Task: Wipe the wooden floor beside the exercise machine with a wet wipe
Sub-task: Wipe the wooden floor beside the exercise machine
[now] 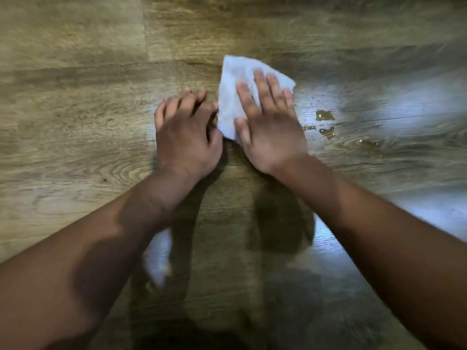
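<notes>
A white wet wipe [233, 97] lies spread on the wooden floor [75, 109] in the middle of the head view. My right hand [270, 122] lies flat on it, fingers straight and spread, pressing it down. My left hand [185, 132] sits just left of the wipe with its fingers bent, fingertips on the floor near the wipe's left edge; whether it pinches that edge is not clear. Small amber drops of spilled liquid [324, 116] glisten on the boards right of my right hand.
A second white patch [159, 258], blurred, shows under my left forearm. Bright light reflections [417, 107] lie on the floor at right. The exercise machine is out of view. Bare boards stretch to the left and far side.
</notes>
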`<state>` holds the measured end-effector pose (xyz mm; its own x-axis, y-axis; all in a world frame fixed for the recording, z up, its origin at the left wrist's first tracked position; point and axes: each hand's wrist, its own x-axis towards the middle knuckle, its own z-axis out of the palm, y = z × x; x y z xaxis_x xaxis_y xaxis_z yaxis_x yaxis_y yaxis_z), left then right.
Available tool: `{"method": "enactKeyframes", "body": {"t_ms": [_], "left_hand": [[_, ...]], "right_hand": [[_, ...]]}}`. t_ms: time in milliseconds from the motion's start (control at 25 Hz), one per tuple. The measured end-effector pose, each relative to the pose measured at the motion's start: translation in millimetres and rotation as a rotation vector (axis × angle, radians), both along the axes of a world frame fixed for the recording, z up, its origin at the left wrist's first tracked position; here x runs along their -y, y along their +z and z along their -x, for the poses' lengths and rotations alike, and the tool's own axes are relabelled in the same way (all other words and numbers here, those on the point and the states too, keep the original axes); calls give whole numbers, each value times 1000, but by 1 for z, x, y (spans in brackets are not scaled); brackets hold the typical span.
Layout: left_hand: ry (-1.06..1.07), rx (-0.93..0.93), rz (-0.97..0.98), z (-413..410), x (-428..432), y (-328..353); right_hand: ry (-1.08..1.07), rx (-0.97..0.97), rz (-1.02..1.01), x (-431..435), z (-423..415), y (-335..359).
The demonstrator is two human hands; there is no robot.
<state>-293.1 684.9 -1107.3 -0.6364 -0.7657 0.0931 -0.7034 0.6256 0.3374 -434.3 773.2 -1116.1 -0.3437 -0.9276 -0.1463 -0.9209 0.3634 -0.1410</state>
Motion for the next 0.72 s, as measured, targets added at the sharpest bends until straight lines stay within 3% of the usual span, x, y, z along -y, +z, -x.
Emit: {"method": "enactKeyframes", "body": {"t_ms": [200, 360, 560, 720], "left_hand": [[-124, 42, -1, 18, 17, -9], [-151, 59, -18, 14, 18, -12], [-143, 0, -27, 15, 16, -11], [-160, -1, -7, 14, 21, -12]], "right_hand": [[34, -19, 20, -72, -23, 0], [105, -86, 27, -18, 16, 0], [-44, -41, -35, 53, 62, 4], [23, -14, 63, -48, -10, 9]]}}
